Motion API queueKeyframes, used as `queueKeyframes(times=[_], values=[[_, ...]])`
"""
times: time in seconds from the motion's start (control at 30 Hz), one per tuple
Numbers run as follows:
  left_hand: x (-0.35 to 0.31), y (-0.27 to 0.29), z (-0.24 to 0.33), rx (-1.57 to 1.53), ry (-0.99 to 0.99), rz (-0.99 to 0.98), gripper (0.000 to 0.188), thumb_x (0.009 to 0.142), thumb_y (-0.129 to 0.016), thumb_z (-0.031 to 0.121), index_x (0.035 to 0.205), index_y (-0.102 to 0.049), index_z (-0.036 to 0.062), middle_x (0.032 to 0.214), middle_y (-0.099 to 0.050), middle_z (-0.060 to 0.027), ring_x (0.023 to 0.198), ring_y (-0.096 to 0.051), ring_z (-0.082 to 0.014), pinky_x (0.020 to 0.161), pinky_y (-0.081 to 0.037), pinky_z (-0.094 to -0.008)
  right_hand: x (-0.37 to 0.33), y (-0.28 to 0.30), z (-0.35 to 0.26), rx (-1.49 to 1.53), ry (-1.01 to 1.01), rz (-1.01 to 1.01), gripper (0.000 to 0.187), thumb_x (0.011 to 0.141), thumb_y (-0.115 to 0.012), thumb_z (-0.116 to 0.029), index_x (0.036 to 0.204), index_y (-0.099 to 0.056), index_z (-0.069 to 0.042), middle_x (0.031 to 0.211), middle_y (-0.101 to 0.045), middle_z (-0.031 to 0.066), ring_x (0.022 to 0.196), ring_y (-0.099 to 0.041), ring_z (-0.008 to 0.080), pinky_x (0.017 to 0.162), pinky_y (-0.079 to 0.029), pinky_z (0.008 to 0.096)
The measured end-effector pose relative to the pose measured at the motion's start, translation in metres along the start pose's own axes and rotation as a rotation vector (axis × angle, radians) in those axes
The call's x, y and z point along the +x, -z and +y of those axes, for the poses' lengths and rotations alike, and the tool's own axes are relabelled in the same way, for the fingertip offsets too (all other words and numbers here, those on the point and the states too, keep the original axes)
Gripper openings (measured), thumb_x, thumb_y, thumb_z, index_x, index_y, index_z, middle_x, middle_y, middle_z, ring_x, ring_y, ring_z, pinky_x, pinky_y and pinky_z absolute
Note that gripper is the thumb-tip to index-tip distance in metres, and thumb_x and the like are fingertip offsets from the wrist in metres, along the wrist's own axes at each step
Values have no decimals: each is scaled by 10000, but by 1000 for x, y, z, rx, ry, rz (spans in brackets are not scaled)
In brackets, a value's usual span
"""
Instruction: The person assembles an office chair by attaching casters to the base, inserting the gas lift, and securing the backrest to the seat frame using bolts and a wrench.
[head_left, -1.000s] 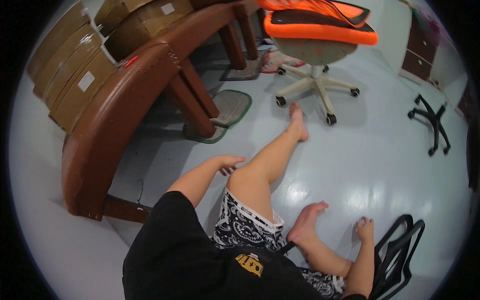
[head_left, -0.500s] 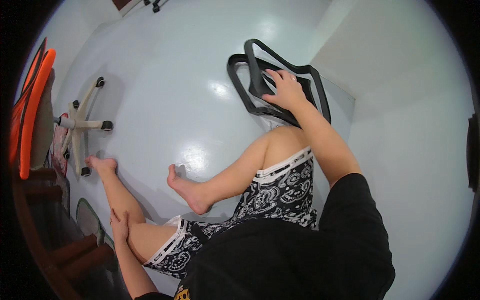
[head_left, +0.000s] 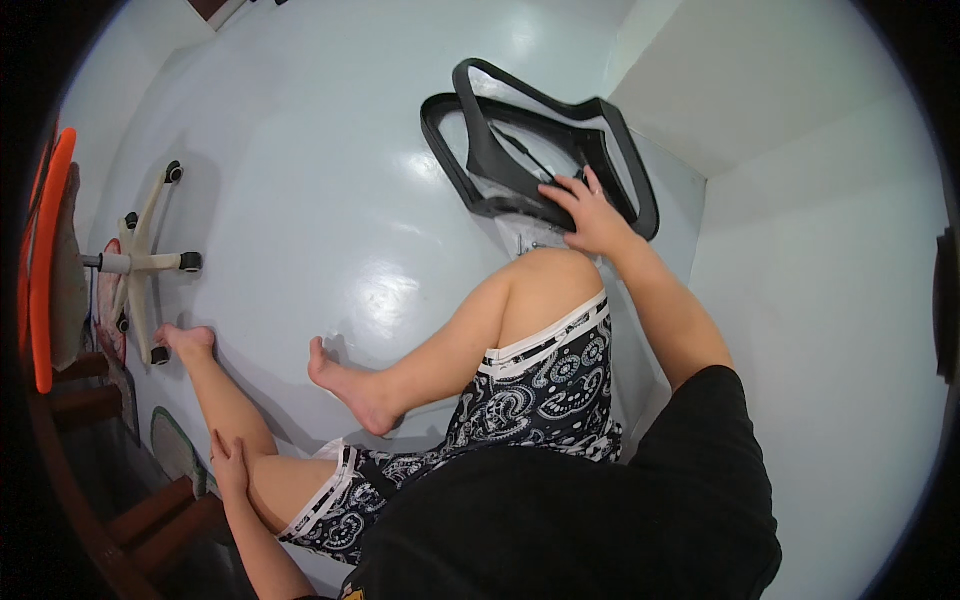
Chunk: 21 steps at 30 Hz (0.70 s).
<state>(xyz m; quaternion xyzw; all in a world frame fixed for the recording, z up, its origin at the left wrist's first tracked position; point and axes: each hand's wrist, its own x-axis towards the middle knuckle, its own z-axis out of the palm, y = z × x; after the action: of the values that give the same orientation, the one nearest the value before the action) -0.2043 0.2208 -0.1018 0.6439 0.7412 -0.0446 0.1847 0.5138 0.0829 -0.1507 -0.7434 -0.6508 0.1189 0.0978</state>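
My right hand lies over the near side of a black curved plastic frame, which looks like a chair's back frame. Its fingers are spread apart and touch or hover just over the frame; the exact contact is not plain. A second black frame of like outline sits partly under it on the floor. Close by my right knee, several small metal pieces, possibly screws, rest on a clear plastic bag. My left hand lies flat on my left leg just below the knee, fingers stretched, holding nothing.
At the left stands a white five-armed chair base on black casters, beside an orange-edged seat or backrest. Brown wooden bars are at lower left. White walls border the right. The floor is pale and glossy.
My right hand has slid toward me along the frames, off their middle. The whole view has shifted slightly, and the small metal pieces now show more. My left hand stays on my leg.
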Motion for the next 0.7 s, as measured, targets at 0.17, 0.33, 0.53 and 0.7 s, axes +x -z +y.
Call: queueKeyframes(times=[0.17,0.33,0.53,0.7], values=[[-5,8,11,100,89,-38,820,866,-545,546,1441,-320,6,1441,-362,-274,1335,-353,-409,1106,-291,-427,38,15,26,94,44,19,826,608,-704,-55,1369,-463,-269,1378,-447,116,1316,-321,464,1150,-235,514],[-4,9,16,108,102,-48,839,856,-542,576,1447,-318,24,1432,-374,-277,1320,-371,-422,1099,-302,-442,70,21,28,33,-23,-5,823,636,-687,-53,1376,-446,-323,1429,-423,38,1366,-265,446,1109,-334,501],[0,8,9,151,74,-34,857,845,-560,582,1439,-327,9,1424,-374,-291,1316,-373,-430,1099,-302,-437,100,29,30,-15,-46,-22,817,670,-694,-52,1384,-428,-346,1469,-370,29,1391,-267,373,1084,-373,478],[1,8,8,129,31,-31,858,853,-566,561,1432,-318,-21,1419,-372,-304,1313,-372,-437,1099,-299,-436,99,21,30,-308,-158,113,749,697,-738,-108,1351,-464,-351,1497,-311,57,1416,-232,324,1070,-343,556]])
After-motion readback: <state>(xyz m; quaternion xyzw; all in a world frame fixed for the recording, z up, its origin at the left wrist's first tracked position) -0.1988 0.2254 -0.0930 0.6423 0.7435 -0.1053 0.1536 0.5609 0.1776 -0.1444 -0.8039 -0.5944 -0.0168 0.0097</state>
